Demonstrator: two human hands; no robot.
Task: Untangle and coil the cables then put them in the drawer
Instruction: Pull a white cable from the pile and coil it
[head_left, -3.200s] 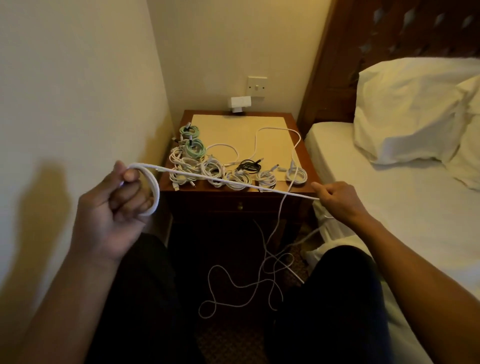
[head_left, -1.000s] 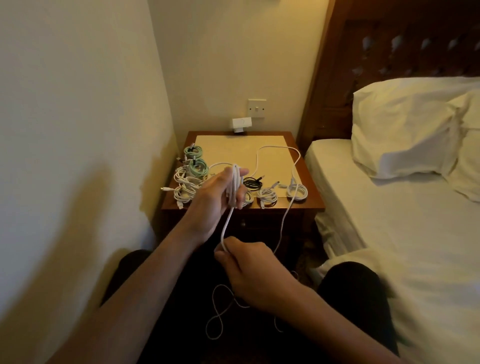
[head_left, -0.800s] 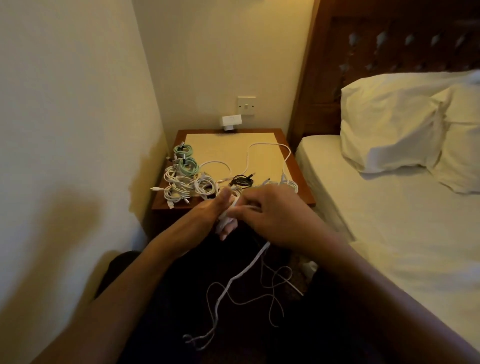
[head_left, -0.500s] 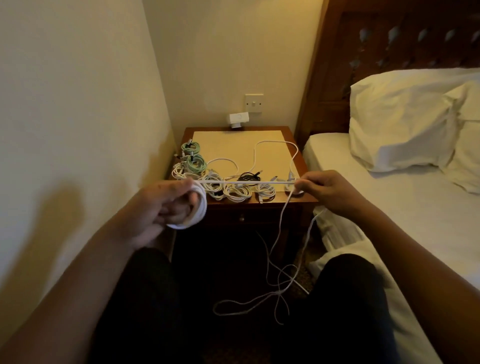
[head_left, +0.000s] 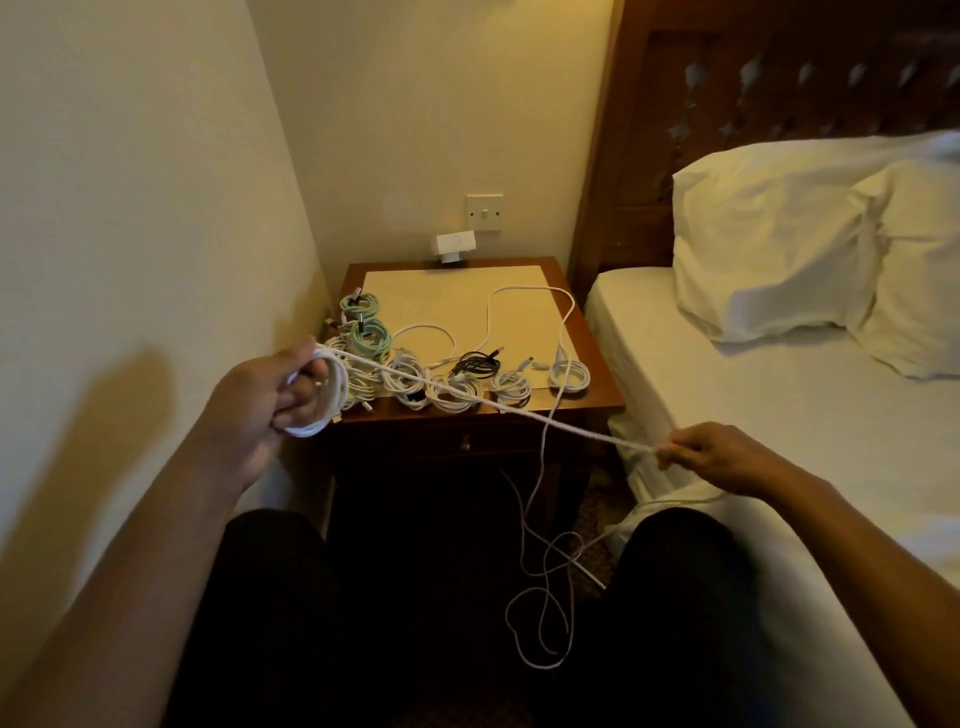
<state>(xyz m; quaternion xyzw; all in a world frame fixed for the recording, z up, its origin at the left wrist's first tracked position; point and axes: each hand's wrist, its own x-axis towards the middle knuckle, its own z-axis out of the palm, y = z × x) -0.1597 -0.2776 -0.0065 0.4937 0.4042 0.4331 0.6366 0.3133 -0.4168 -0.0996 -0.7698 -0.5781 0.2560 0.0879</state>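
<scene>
To your left a plain cream wall (head_left: 130, 208) runs toward the corner, with a soft shadow lying across its lower part. On the back wall (head_left: 415, 104) ahead of you there is a white switch plate (head_left: 484, 212), and just below it a small white box (head_left: 455, 244) sits at the rear edge of the dark wooden tabletop (head_left: 602, 374). A cream mat (head_left: 441, 296) covers most of that tabletop. To your right is a bed (head_left: 753, 415) with a white sheet, right beside the tabletop. Two white pillows lean against the carved wooden headboard (head_left: 753, 78): the nearer pillow (head_left: 769, 249) and a second pillow (head_left: 919, 270) touching it. Dark patterned floor (head_left: 595, 512) shows below.
</scene>
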